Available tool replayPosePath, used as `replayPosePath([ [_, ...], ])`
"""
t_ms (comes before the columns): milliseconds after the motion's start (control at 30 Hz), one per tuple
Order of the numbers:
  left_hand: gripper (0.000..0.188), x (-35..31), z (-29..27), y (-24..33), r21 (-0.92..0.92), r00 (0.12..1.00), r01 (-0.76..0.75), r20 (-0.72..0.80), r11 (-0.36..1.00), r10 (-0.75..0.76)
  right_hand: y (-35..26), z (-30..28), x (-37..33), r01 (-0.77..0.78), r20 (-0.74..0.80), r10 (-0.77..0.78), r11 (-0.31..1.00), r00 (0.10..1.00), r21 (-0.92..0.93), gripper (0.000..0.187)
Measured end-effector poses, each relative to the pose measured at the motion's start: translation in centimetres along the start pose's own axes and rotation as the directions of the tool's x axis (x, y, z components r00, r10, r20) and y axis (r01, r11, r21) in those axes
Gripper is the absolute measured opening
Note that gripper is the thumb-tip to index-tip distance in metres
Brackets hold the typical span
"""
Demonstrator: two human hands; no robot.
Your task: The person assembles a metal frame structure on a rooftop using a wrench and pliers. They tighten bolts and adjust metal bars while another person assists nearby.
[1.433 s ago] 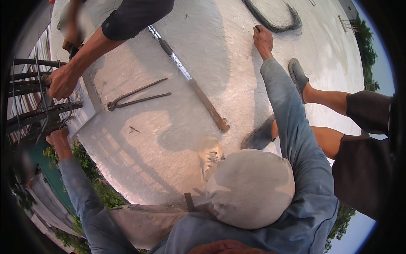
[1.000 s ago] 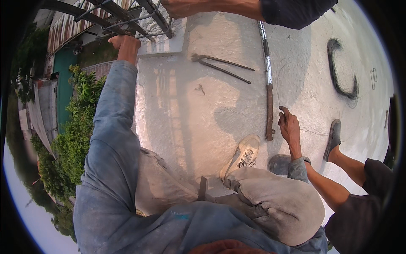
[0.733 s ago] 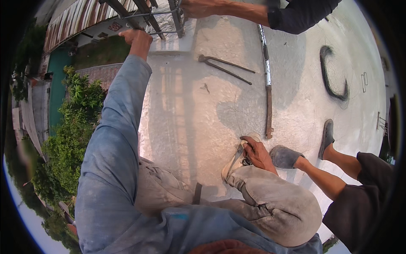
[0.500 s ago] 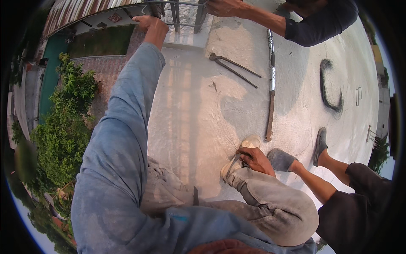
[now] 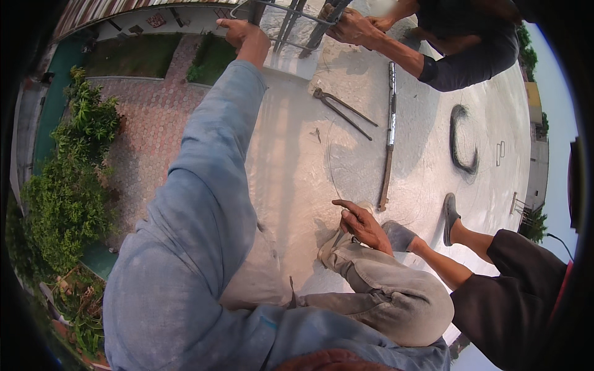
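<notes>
My left hand (image 5: 246, 38) reaches up to the top edge, closed on the end of a steel rebar cage (image 5: 289, 28); a finger sticks out to the left. Part of the cage is cut off by the frame. A co-worker's hands (image 5: 352, 28) grip the cage's other side. My right hand (image 5: 368, 230) is beside my bent knee, over my light shoe (image 5: 329, 247). Its index finger stretches out, and a thin wire (image 5: 329, 164) appears to run to its fingertips. Long-handled pincers (image 5: 346, 116) lie on the pale slab between my hands.
A long metal bar (image 5: 390, 130) lies right of the pincers. Farther right are a black wire coil (image 5: 456, 139) and rectangular wire stirrups (image 5: 500, 153). Another person's legs (image 5: 442, 263) stretch in from the lower right. Left of the slab, a paved yard (image 5: 145, 130) and shrubs (image 5: 68, 198) lie below.
My left hand and the cage have shifted right in view. My right hand has risen off the shoe, its index finger now extended. The co-worker's second hand has come into view.
</notes>
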State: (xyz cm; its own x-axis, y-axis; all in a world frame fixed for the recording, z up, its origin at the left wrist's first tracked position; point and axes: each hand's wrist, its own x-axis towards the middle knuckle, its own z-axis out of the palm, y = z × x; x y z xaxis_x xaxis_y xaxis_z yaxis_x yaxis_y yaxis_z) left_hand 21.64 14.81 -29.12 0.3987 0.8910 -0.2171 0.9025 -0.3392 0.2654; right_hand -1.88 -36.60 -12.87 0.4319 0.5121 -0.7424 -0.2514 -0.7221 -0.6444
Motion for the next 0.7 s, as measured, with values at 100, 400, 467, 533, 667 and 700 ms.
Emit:
replayPosePath([
  [100, 0.088, 0.1, -0.2, 0.3, -0.670, 0.950, 0.256, 0.042, 0.697, -0.308, -2.4, 0.9, 0.7, 0.076, 0.041, -0.079, 0.995, 0.996, 0.069, 0.053],
  [400, 0.072, 1.7, 0.8, 1.2, -0.152, 0.989, 0.139, 0.076, 0.979, -0.129, -6.4, 4.9, 5.0, 0.201, 0.022, -0.207, 0.966, 0.978, 0.166, 0.051],
  [467, 0.070, 2.1, 1.4, 0.9, -0.012, 0.992, 0.108, 0.073, 0.994, -0.107, -5.5, 5.3, 5.9, 0.163, 0.061, -0.179, 0.966, 0.982, 0.199, 0.049],
  [533, 0.070, 1.6, 1.3, 0.7, 0.297, 0.999, -0.001, 0.040, 0.955, -0.012, -4.8, 5.1, 7.3, 0.100, 0.110, -0.128, 0.968, 0.986, 0.230, 0.046],
  [667, 0.061, -0.6, -2.1, 0.3, -0.914, 0.893, 0.351, 0.261, 0.202, -0.367, -3.7, 4.7, 9.7, 0.147, 0.095, -0.192, 0.925, 0.977, 0.351, 0.045],
  [700, 0.059, -1.3, -3.2, -0.3, -0.920, 0.863, 0.356, 0.392, -0.167, -0.319, -3.5, 4.8, 10.1, 0.119, 0.095, -0.168, 0.915, 0.981, 0.385, 0.045],
])
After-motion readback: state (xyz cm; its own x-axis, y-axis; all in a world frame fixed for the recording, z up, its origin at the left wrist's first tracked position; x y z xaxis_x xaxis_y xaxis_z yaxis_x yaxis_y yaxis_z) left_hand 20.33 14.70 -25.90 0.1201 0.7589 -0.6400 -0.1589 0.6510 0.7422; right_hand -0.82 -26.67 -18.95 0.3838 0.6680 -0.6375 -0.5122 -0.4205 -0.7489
